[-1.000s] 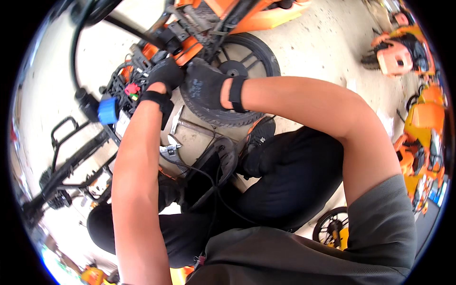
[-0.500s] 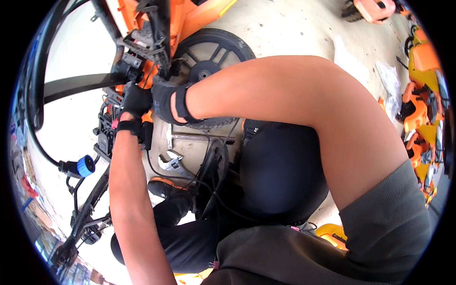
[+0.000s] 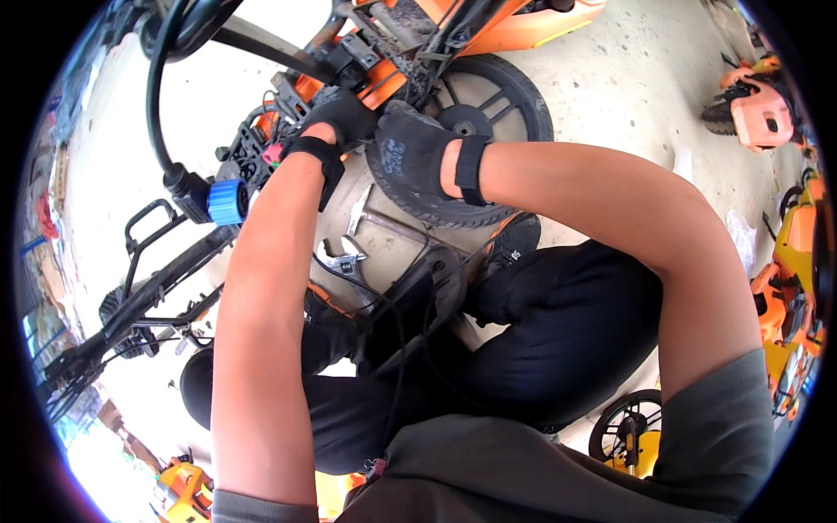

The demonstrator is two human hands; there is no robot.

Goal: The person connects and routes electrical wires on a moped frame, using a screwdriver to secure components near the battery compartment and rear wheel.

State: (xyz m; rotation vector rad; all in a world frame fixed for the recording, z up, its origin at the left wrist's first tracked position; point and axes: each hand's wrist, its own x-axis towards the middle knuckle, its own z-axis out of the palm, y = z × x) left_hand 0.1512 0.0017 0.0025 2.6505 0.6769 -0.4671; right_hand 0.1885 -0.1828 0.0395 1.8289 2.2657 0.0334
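Note:
My left hand (image 3: 344,119), in a black glove, is closed at the dark, dirty parts of an orange and black vehicle frame (image 3: 384,83). Close beside it, my right hand (image 3: 411,155), gloved too, is curled into a fist in front of the left edge of a black spoked wheel (image 3: 514,91). Whatever the fingers of either hand grip is hidden behind the gloves. On the floor below the hands lie a hammer (image 3: 394,225) and an adjustable wrench (image 3: 343,261).
A black cable ending in a blue round connector (image 3: 228,202) hangs at the left. Thin black cables loop over a dark object (image 3: 445,277) between my feet. Orange and yellow machines (image 3: 789,288) line the right side, with a salmon-coloured one (image 3: 763,118) farther back.
The view has swung, so the frame and wheel sit farther right in it. My right elbow has dropped and the right fist shows more fully. Both hands stay at the frame.

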